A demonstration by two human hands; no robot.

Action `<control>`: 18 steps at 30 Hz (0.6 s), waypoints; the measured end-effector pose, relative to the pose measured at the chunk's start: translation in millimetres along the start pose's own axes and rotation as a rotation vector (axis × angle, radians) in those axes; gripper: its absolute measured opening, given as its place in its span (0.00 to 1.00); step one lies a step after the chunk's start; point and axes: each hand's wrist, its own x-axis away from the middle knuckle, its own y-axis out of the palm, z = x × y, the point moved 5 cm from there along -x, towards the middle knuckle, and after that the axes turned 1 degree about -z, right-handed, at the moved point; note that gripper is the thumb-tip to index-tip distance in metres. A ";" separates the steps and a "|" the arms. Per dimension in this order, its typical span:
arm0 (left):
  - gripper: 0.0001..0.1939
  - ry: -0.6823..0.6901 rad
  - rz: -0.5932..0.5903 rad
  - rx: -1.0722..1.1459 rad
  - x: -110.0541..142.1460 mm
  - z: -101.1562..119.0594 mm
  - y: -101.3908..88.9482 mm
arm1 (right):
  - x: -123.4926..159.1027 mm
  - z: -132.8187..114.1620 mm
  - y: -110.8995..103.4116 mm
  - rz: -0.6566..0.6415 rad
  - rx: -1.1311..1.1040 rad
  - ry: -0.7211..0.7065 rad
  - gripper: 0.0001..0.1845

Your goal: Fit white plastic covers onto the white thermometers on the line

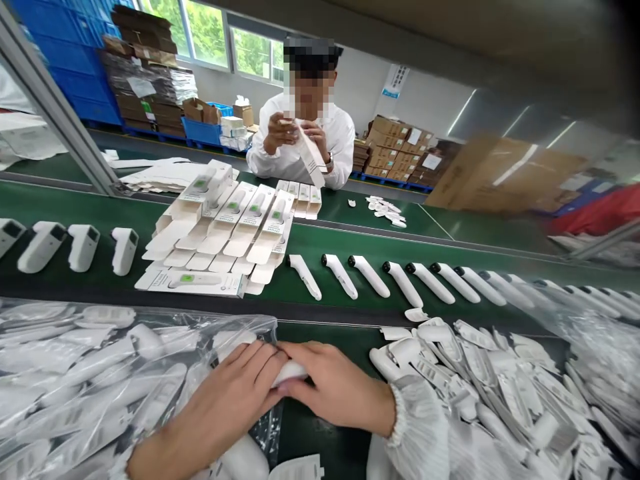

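The left hand (240,377) and right hand (337,380) meet above the near side of the green table (320,433), around a white part (291,371). The fingers of both are curled narrowly onto it and hide most of it. A clear bag (110,380) of white shells covers the table's left side, beneath the left wrist; a loose heap (465,373) of shells fills the right, beside the right sleeve (420,420).

Beyond the table's far edge, a belt (340,240) carries devices (81,248) with small screens toward its left end, a stack of boxes (255,220) left of centre, and slanted black-tipped devices (406,285) towards its right end. Past its far edge, a co-worker (340,133) in white holds a box (309,157) with both hands. Cartons (395,150) stand behind.
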 end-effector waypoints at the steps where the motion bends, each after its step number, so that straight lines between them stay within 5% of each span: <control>1: 0.15 -0.021 0.025 0.028 0.0 0.2 0.8 | -1.2 1.6 -0.5 -0.001 -0.044 0.045 0.19; 4: 0.19 -0.157 -0.015 0.056 6.3 -9.1 10.0 | -3.4 26.4 -24.7 0.040 -0.094 0.155 0.14; 11: 0.40 -0.205 -0.467 -0.150 19.8 -24.8 21.6 | 9.7 139.4 -125.6 0.480 0.129 0.574 0.16; 14: 0.51 -0.199 -0.594 -0.200 10.6 -18.8 15.0 | 13.1 161.5 -136.1 0.524 0.214 0.618 0.16; 18: 0.49 -0.167 -0.554 -0.168 5.4 -13.2 21.9 | 18.4 170.8 -135.4 0.546 0.268 0.597 0.15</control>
